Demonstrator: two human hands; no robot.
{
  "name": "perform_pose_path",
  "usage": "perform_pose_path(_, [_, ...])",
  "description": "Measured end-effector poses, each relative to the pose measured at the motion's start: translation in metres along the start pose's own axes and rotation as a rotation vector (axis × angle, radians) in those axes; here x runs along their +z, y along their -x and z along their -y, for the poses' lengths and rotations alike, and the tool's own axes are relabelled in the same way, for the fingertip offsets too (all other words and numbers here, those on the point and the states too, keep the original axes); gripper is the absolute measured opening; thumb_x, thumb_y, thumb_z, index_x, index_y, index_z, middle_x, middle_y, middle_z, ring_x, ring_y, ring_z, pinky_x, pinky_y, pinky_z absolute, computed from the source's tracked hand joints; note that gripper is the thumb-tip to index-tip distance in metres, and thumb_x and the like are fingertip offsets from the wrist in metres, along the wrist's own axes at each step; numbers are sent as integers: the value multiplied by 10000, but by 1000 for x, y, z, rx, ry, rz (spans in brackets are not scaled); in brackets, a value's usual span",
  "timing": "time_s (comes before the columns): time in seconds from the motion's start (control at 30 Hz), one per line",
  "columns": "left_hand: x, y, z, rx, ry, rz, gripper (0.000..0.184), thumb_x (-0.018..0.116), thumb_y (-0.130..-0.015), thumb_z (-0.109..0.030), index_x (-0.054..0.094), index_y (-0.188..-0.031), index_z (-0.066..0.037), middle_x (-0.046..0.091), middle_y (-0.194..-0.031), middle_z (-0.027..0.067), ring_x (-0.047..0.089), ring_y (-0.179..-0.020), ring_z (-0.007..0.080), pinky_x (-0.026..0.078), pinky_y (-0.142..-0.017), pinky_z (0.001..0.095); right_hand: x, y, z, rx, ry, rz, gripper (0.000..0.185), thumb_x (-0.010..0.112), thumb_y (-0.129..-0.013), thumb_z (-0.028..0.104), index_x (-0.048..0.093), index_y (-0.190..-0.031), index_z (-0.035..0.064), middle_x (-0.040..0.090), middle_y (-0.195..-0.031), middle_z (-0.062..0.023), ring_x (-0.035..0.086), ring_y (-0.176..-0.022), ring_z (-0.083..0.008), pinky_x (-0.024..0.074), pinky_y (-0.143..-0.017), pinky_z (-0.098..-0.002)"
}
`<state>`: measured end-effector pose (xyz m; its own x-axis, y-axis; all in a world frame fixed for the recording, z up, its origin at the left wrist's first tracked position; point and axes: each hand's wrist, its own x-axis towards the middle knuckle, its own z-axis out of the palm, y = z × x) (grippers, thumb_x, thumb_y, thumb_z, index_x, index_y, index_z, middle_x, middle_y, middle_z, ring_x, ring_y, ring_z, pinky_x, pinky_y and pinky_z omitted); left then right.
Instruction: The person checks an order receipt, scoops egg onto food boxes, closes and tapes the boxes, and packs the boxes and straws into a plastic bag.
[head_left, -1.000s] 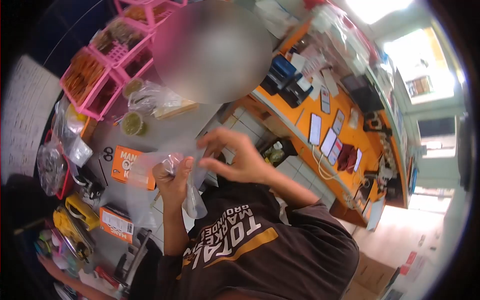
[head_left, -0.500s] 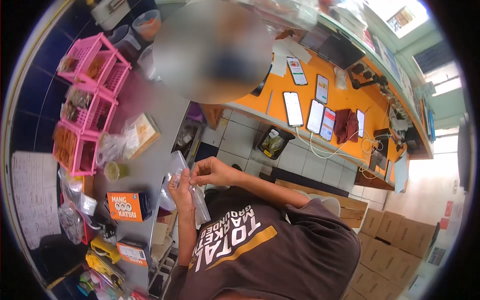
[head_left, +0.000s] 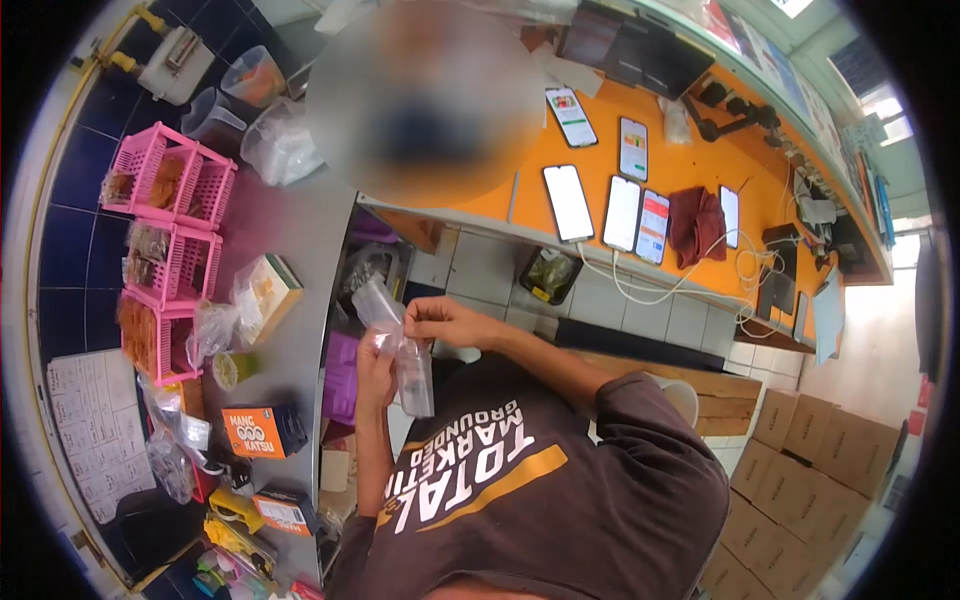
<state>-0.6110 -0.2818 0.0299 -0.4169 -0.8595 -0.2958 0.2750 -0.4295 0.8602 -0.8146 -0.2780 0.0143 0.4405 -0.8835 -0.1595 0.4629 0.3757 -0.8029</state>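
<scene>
A narrow, clear plastic bag (head_left: 414, 378) hangs between my hands in front of my shirt, its upper end sticking out past the fingers. My left hand (head_left: 377, 358) is closed round its middle, thumb up. Just beside it, my right hand (head_left: 447, 322) pinches the plastic near its upper part with bent fingers. Whether it is one bag or several layers I cannot tell. To the left, on the grey counter (head_left: 300, 225), stand a cup of green stuff (head_left: 234, 370) and an orange and black box (head_left: 262, 431).
Pink baskets (head_left: 172, 255) with packed food line the counter's far left. Several phones, one of them a phone (head_left: 568, 203) on a cable, lie on the orange desk (head_left: 470, 215). A black bin (head_left: 548, 277) sits on the floor; stacked cartons (head_left: 800, 480) stand at right.
The view has shifted and tilted. The plastic between my hands has turned and now bends at the fingers, with its lower part hanging more upright. Both hands still grip it.
</scene>
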Motion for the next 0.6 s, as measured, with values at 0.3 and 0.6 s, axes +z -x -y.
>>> perform_pose_path(0.3, [-4, -35, -10, 218, -393, -159, 154, 632, -1003, -166, 624, -874, -81, 530, -627, -48, 451, -527, 18, 329, -470, 201, -44, 27, 8, -204, 271, -403, 86, 611, -1006, 110, 577, -991, 32, 601, -843, 0, 568, -787, -82, 492, -744, -262])
perform_pose_path(0.6, [15, -44, 0, -137, -190, 226, 218, 588, -1040, -212, 718, -982, -47, 649, -770, -46, 561, -632, 25, 443, -557, 218, -28, 21, 9, -203, 376, -165, 68, 575, -1001, 100, 577, -976, 37, 606, -840, 15, 561, -728, -70, 479, -660, -257])
